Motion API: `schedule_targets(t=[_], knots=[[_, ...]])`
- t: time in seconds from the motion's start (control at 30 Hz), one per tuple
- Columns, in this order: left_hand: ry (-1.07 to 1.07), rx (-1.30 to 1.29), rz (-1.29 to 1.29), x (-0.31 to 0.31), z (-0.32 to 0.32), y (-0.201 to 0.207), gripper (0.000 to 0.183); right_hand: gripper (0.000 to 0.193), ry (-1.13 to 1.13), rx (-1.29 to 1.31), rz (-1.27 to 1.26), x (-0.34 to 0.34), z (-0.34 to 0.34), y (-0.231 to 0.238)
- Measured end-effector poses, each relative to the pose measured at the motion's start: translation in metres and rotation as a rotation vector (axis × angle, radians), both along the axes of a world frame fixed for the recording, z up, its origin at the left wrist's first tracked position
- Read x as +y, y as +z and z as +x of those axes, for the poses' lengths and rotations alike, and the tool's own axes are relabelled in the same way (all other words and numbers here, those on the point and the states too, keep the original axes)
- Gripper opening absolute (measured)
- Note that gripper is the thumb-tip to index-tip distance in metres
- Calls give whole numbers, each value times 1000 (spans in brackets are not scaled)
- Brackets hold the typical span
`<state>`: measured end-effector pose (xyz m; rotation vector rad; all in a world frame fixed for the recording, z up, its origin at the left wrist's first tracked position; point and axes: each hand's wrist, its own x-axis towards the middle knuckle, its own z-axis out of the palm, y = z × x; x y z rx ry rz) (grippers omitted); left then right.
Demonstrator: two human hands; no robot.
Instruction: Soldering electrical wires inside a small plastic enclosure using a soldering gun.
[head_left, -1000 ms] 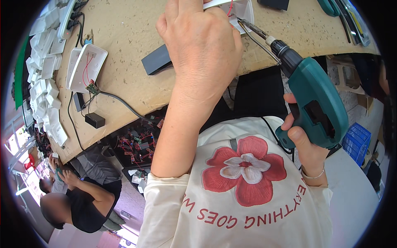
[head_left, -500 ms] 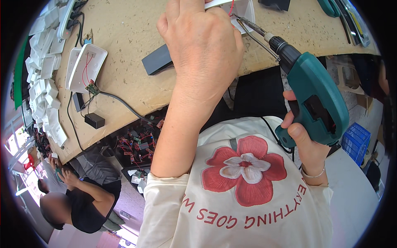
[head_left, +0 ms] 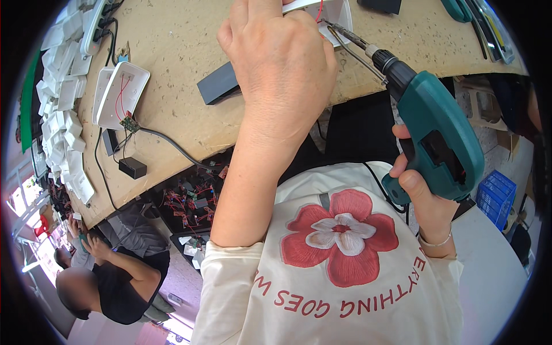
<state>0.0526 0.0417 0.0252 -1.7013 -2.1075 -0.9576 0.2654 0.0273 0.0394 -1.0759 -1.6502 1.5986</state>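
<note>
In my right hand (head_left: 422,192) is a green soldering gun (head_left: 445,126), its fingers wrapped round the handle. The hot tip and the thin feed tube beside it reach into a white plastic case (head_left: 343,12) at the top edge, close to a red wire (head_left: 319,9). My left hand (head_left: 284,60) is closed over the near side of that case, back of the hand up; its fingertips are hidden or cut off by the picture's edge. A dark grey rectangular block (head_left: 218,84) lies on the table beside the left wrist.
Left on the table sit white case halves (head_left: 133,77) with red wires, a small circuit board (head_left: 130,123) and a black box (head_left: 132,167). White cases (head_left: 72,129) pile along the far left, near a power strip (head_left: 94,31). A co-worker (head_left: 123,287) works at lower left.
The soldering gun has shifted very slightly to the left. Both hands keep their grip, and the tip stays inside the white case.
</note>
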Motion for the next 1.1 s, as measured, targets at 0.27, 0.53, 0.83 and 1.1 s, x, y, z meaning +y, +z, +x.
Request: schedule_targets(t=[0.27, 0.53, 0.83, 1.1], knots=[[17, -22, -23, -1, 0, 3, 8, 67, 9, -5, 26, 1, -1, 0], [9, -30, -28, -1, -1, 3, 8, 68, 3, 9, 11, 1, -2, 1], [26, -41, -53, -3, 1, 6, 8, 69, -2, 2, 9, 1, -3, 1], [27, -34, -59, -2, 0, 6, 8, 70, -12, 8, -1, 2, -3, 1]])
